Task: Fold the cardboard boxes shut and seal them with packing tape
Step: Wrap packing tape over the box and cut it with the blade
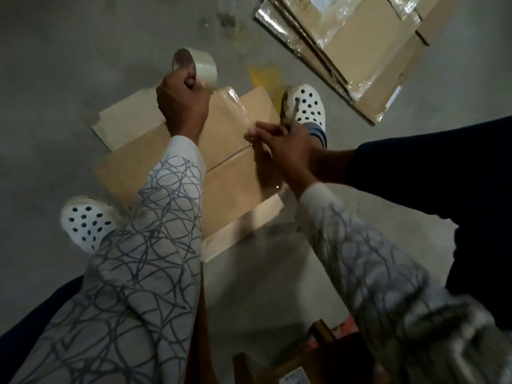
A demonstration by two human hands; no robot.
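A flat cardboard box (pixel 230 173) lies on the concrete floor between my feet, its two flaps meeting at a seam. My left hand (pixel 181 103) grips a roll of clear packing tape (pixel 196 66) raised above the box's far edge. A strip of clear tape (pixel 241 106) stretches from the roll down to my right hand (pixel 279 146). That hand presses the strip's end onto the box near the seam and also holds a thin dark tool, partly hidden among the fingers.
A stack of flattened, taped cardboard boxes (pixel 360 48) lies at the top right. My white perforated clogs stand at left (pixel 86 221) and right (pixel 303 106) of the box. A wooden object (pixel 318 356) is at the bottom. Bare concrete floor lies to the left.
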